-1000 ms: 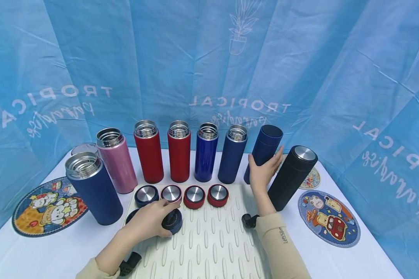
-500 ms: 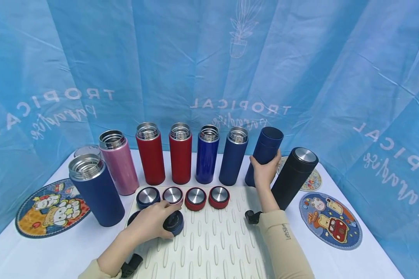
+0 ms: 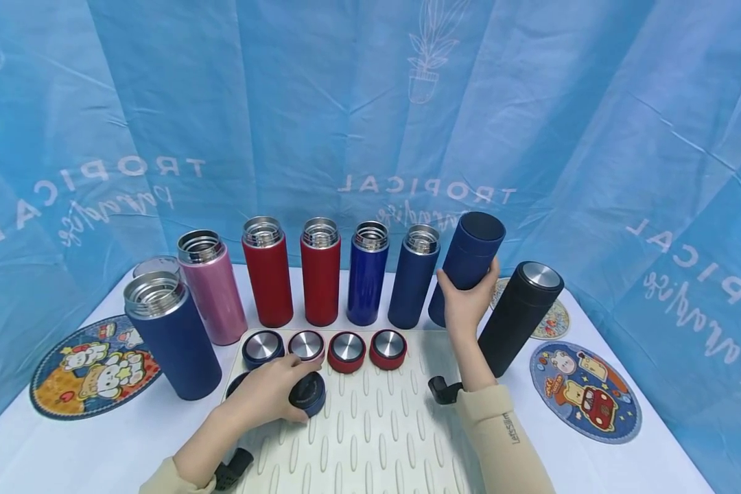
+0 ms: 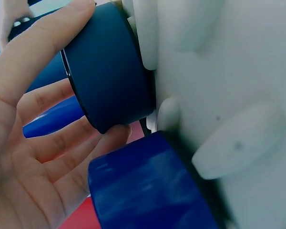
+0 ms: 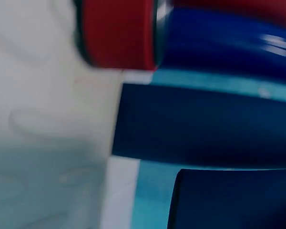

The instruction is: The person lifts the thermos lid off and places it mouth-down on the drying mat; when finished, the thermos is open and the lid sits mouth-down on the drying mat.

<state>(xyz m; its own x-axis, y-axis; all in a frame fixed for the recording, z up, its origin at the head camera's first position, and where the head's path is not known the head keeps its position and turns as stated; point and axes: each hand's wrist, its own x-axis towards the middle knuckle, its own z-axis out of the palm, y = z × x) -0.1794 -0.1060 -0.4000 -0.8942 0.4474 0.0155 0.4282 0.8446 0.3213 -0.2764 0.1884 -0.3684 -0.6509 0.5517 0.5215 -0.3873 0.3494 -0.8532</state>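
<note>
On the cream mat, my left hand (image 3: 268,390) pinches a navy bottle lid (image 3: 309,394) between thumb and fingers. The left wrist view shows this lid (image 4: 109,67) resting on its base, with a glossy blue lid (image 4: 148,186) beside it. My right hand (image 3: 466,305) grips a navy thermos bottle (image 3: 469,254), its lid on, at the back right. This bottle (image 5: 238,200) fills the lower right of the right wrist view; the hand is out of sight there. Under my left forearm another dark lid (image 3: 234,383) is partly hidden.
Lidless bottles stand in a row: navy (image 3: 173,343), pink (image 3: 216,295), two red (image 3: 268,281), glossy blue (image 3: 367,281) and navy (image 3: 414,281). A capped black bottle (image 3: 519,315) stands right. Several lids line the mat (image 3: 370,439). A blue curtain (image 3: 284,123) hangs behind.
My right hand has closed round the capped navy bottle and raised it slightly; its top is now higher and nearer. The left hand stays on its lid.
</note>
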